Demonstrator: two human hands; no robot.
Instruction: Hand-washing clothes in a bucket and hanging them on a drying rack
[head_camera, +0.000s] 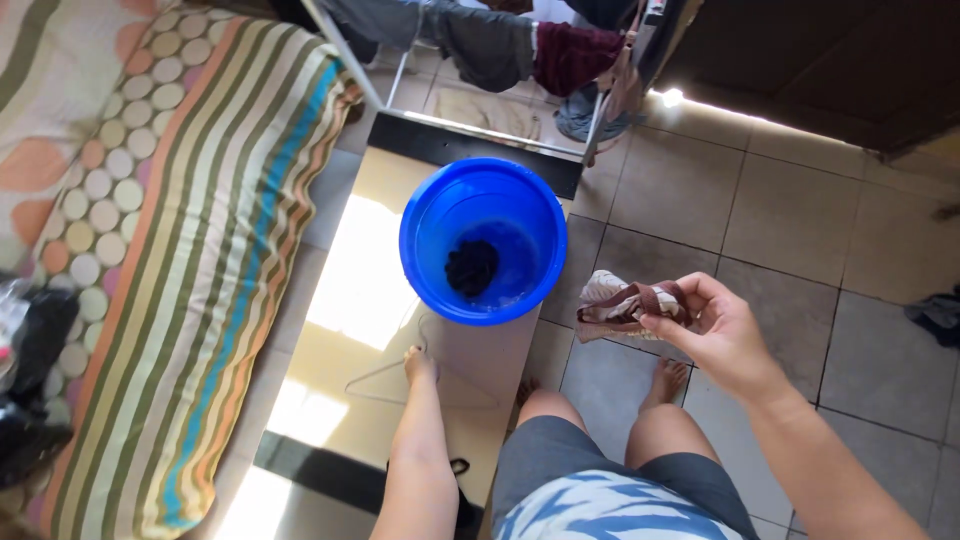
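- No labels, signs or screens in view.
- One possible package only: a crumpled clear plastic bag (12, 305) at the far left edge, left of the striped mattress (200, 300), lying against dark cloth; too cut off to tell more.

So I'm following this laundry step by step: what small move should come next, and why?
Probably lift the wire hanger toward the cloth: the left hand already rests on it on the low table, and the right hand holds a bunched cloth clear of the blue bucket.
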